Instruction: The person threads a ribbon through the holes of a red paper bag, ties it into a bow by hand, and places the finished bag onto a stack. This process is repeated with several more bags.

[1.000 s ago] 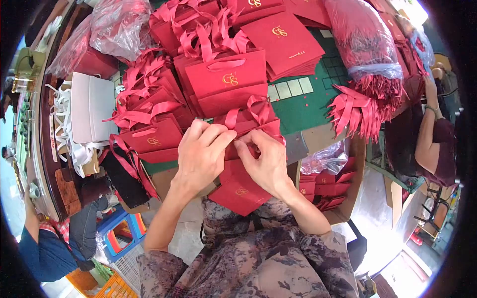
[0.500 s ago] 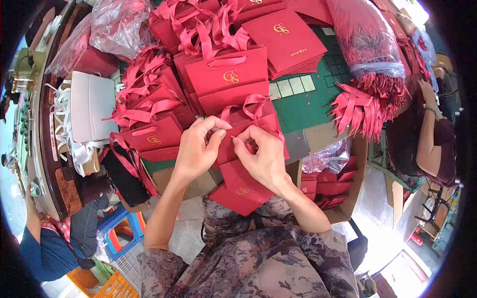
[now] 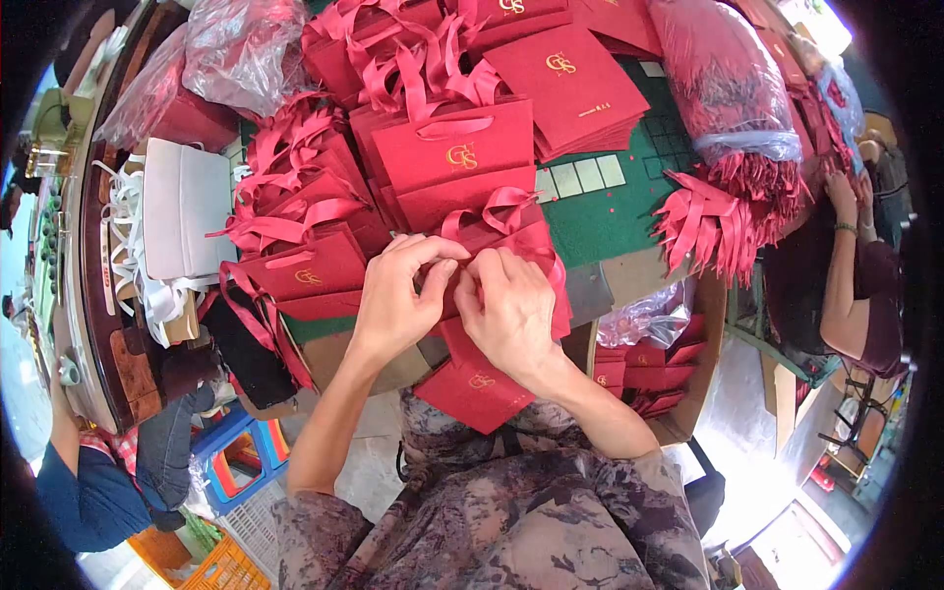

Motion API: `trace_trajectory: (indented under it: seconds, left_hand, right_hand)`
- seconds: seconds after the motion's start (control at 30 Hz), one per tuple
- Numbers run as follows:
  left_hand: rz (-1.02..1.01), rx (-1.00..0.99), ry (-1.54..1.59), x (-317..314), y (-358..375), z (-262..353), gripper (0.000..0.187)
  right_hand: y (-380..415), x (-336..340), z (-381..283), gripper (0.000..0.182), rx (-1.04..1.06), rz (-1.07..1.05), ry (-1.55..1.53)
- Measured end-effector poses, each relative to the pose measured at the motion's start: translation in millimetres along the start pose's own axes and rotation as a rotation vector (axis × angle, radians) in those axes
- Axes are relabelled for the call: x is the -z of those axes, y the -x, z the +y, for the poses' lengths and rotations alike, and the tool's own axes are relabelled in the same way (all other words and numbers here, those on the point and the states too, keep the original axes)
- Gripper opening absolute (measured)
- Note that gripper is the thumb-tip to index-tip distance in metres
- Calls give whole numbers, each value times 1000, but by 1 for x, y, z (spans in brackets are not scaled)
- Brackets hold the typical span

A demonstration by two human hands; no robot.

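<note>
Both my hands meet at the upper edge of a red paper gift bag (image 3: 560, 313) by the table's near edge. My left hand (image 3: 408, 295) is closed, thumb and forefinger pinching at the bag's top. Close beside it, my right hand (image 3: 511, 310) is closed too, with its fingers curled against the bag. The exact bit between the fingertips is hidden. A red ribbon handle (image 3: 506, 202) loops up just beyond the hands. Below them, another red bag piece (image 3: 479, 383) with a gold logo hangs over my lap.
Ribboned red bags (image 3: 457, 152) crowd the table behind my hands. Flat red bags (image 3: 570, 88) lie stacked farther right, near a bundle of ribbons (image 3: 703, 221). White bags (image 3: 187, 211) stand left. A carton (image 3: 713, 364) holds red bags below. Another person's arm (image 3: 843, 265) is at right.
My right hand has turned over more, its back now facing up, and its fingers have drawn closer to my left hand. The left hand has shifted slightly right.
</note>
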State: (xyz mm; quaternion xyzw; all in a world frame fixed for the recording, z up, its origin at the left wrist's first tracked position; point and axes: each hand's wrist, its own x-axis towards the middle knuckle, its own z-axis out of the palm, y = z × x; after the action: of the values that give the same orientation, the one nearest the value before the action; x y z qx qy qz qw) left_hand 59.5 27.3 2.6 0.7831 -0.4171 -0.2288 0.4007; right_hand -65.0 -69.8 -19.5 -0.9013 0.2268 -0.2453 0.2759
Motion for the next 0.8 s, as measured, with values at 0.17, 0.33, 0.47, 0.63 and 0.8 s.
trace_trajectory:
  seconds: [0.17,0.33,0.47,0.63,0.8]
  left_hand:
    - [41,-42,106,-3,3,-8,13]
    - [31,-6,134,-5,5,-3,14]
    - [86,-36,147,-4,5,-3,19]
    - [63,52,131,-2,7,-2,23]
    - [88,38,125,-9,10,-1,24]
  right_hand:
    - [0,2,2,16,-286,-87,-437]
    - [4,-4,0,17,-58,16,-67]
    - [-1,6,5,15,-246,-85,-330]
    - [-1,24,9,13,-185,-105,-397]
    - [2,18,13,11,-160,-82,-289]
